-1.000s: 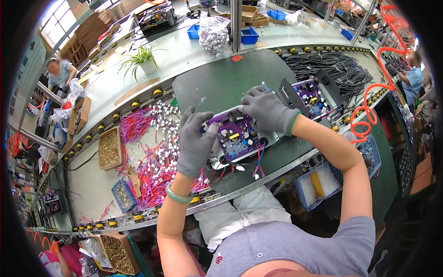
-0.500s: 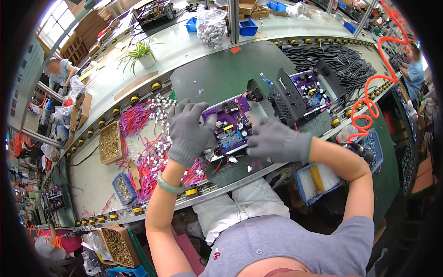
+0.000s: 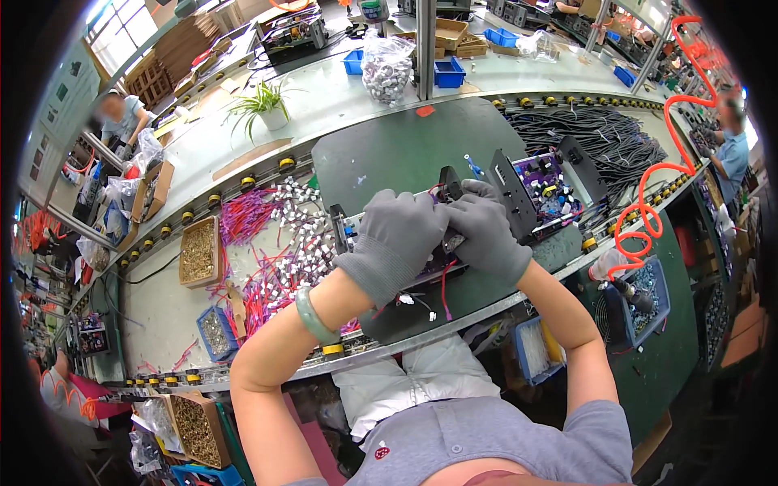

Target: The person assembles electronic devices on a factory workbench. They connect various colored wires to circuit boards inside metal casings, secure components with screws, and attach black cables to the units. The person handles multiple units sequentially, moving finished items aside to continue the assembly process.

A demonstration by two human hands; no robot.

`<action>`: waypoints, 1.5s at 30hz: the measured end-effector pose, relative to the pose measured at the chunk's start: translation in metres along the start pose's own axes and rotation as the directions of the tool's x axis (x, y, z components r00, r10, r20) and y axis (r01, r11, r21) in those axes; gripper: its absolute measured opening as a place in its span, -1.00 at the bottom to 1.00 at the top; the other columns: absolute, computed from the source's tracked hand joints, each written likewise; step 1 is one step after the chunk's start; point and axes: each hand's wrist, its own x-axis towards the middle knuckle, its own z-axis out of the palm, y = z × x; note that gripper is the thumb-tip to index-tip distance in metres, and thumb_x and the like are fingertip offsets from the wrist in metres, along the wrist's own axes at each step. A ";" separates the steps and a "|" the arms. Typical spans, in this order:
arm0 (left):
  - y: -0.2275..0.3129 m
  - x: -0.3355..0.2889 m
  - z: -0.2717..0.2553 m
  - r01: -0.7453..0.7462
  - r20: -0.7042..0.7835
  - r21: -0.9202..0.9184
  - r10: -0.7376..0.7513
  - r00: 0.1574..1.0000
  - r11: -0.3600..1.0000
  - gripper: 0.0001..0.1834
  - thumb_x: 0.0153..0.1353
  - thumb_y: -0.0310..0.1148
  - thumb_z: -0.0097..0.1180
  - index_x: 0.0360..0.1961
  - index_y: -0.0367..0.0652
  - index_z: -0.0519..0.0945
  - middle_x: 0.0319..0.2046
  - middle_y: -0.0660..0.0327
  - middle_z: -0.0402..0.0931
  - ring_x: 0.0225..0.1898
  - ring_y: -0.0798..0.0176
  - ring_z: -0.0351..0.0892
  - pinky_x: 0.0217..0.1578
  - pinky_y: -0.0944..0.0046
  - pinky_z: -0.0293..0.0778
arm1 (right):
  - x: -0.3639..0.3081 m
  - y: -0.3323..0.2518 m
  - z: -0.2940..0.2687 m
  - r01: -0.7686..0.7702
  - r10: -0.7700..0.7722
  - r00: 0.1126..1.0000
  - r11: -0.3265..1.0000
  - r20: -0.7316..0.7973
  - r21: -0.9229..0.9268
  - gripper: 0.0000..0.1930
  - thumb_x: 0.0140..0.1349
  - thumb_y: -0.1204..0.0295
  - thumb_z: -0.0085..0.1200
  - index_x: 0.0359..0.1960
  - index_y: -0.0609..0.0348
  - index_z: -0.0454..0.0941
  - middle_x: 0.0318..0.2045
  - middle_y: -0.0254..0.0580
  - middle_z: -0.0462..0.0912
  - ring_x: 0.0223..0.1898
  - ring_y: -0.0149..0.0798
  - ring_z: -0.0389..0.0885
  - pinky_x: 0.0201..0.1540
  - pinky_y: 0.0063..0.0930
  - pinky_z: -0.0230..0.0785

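Observation:
My left hand point(image 3: 397, 240) and my right hand point(image 3: 489, 233), both in grey knit gloves, meet over the right end of an open electronics chassis. Its black end panel point(image 3: 448, 180) stands up between them. My right hand's fingers wrap round that panel. The left fingers are curled in against the same spot, and what they pinch is hidden. The gloves cover most of the chassis's purple circuit board; a bit of its left end panel point(image 3: 339, 224) shows. A red wire point(image 3: 446, 293) and white-plugged leads point(image 3: 408, 299) hang from the near side.
A second open chassis point(image 3: 514, 194) with a purple board stands to the right, before a heap of black cables point(image 3: 600, 134). Red and purple wires with white connectors point(image 3: 275, 275) lie left, near a box of small brass-coloured parts point(image 3: 199, 251). An orange coiled hose point(image 3: 644, 215) hangs at right.
Both hands have moved together to the chassis's right end and closed in on it. Before, they were apart at its two sides, with the purple board showing between them.

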 end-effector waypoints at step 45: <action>-0.043 -0.072 0.034 0.530 0.074 -0.579 -0.607 0.792 0.620 -0.80 0.13 -0.34 0.28 -0.24 -0.18 0.71 -0.14 0.13 0.65 0.27 -0.15 0.39 0.28 -0.02 0.32 | 0.039 0.005 -0.008 0.398 -0.284 0.808 0.909 0.516 -0.122 -0.92 -0.13 0.47 0.13 -0.55 0.04 0.49 -0.58 -0.30 0.52 -0.36 -0.18 0.58 0.12 -0.17 0.36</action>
